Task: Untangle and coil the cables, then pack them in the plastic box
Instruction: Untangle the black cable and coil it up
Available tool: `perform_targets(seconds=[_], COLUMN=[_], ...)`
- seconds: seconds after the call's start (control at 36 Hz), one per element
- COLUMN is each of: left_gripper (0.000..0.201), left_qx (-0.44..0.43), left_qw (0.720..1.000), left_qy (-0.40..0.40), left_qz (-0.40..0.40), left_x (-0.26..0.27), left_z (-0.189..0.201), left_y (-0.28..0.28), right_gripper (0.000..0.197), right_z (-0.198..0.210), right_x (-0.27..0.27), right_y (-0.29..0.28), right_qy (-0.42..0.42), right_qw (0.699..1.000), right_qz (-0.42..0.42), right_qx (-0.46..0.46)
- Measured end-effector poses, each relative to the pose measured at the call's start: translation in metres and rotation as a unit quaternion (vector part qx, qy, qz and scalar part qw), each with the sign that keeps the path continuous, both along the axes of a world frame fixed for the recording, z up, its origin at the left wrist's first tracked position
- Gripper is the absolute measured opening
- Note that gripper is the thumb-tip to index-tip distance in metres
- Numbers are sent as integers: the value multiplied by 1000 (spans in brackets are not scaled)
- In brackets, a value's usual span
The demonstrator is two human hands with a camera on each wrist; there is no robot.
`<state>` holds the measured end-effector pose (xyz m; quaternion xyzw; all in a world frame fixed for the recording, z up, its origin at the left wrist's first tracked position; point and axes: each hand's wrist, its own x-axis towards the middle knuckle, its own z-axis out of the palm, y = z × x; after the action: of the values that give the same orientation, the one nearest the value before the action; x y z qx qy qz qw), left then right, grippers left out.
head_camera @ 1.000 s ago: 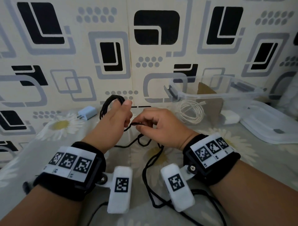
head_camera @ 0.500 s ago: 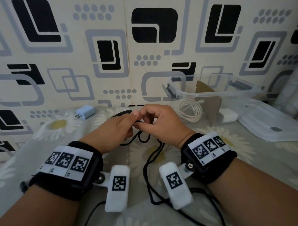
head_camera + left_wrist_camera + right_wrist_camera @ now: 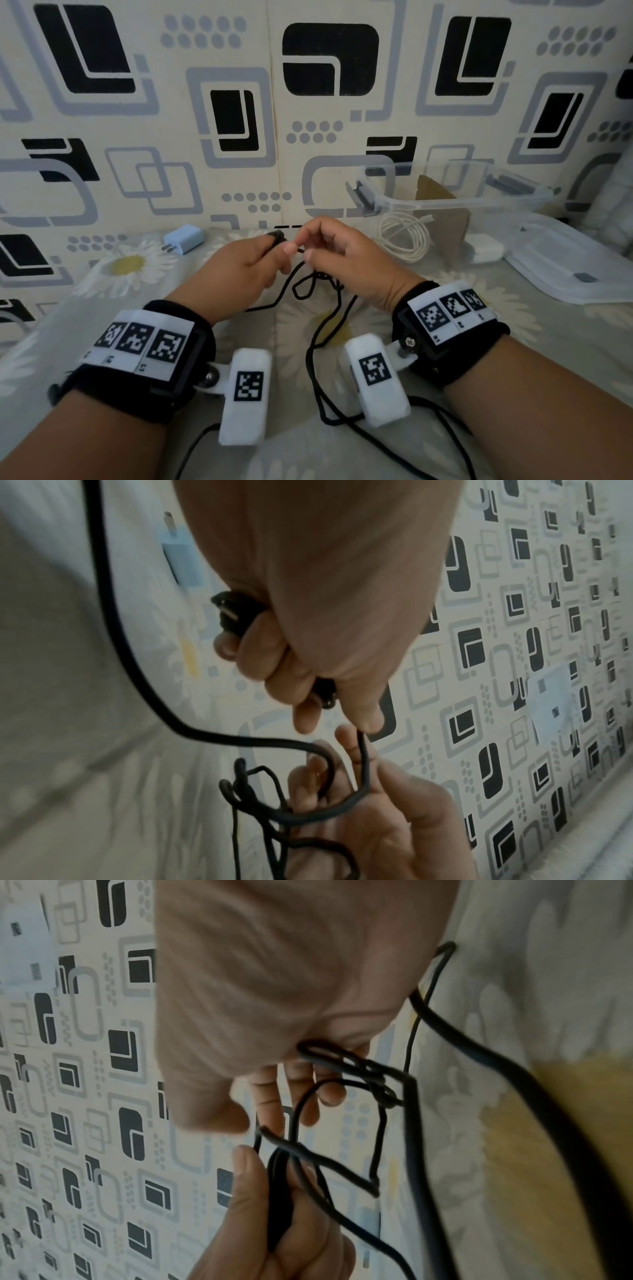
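Observation:
My left hand (image 3: 274, 248) grips a small bundle of the black cable (image 3: 317, 346); its plug (image 3: 232, 612) sticks out of the fist in the left wrist view. Close beside it, my right hand (image 3: 305, 248) pinches a strand of the same cable between thumb and forefinger. Its other fingers (image 3: 301, 1091) are hooked into tangled loops. The rest of the cable hangs knotted below both hands and trails toward me over the cloth. The clear plastic box (image 3: 455, 202) stands open at the back right, with a coiled white cable (image 3: 406, 236) inside.
The box lid (image 3: 575, 270) lies at the right. A white adapter (image 3: 486, 251) and a piece of cardboard (image 3: 442, 219) sit in the box. A light blue charger (image 3: 183, 238) lies at the back left on the daisy-print cloth. A patterned wall is close behind.
The black coil that stood up above my left hand is now folded into the fist. My right hand has risen and come up against the left, pinching a strand.

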<state>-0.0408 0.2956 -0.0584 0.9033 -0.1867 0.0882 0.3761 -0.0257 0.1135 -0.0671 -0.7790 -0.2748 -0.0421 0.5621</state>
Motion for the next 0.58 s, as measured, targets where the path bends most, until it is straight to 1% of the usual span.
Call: perform_targets(seconds=[0.06, 0.14, 0.19, 0.25, 0.28, 0.33, 0.36, 0.42, 0.5, 0.58], left_gripper=[38, 40, 43, 45, 45, 48, 49, 51, 53, 48], left_qx=[-3, -28, -54, -101, -128, -176, -196, -229, -248, -268], left_qw=[998, 989, 984, 978, 974, 964, 959, 952, 950, 950], left_qy=[-43, -86, -93, -86, -81, -75, -72, -68, -64, -49], left_qz=[51, 117, 142, 160, 168, 184, 190, 190, 180, 153], left_x=[2, 3, 4, 4, 4, 7, 8, 10, 9, 7], left_z=[2, 3, 3, 3, 3, 2, 2, 1, 2, 4], left_y=[1, 5, 5, 5, 5, 7, 8, 11, 9, 3], right_gripper=[14, 13, 13, 15, 12, 8, 11, 10, 13, 12], right_z=[2, 1, 1, 2, 4, 6, 6, 7, 7, 7], right_x=[2, 1, 0, 2, 3, 3, 4, 3, 5, 7], right_y=[-1, 0, 1, 0, -1, -2, -2, -1, 1, -2], right_qy=[23, 11, -14, -44, -55, -60, -60, -70, -103, -99], right_qw=[1000, 999, 999, 996, 993, 992, 992, 992, 981, 969], right_qz=[-14, -25, -45, -79, -88, -81, -75, -87, -158, -220], right_qx=[9, -18, -13, 25, 48, 81, 83, 65, 42, 51])
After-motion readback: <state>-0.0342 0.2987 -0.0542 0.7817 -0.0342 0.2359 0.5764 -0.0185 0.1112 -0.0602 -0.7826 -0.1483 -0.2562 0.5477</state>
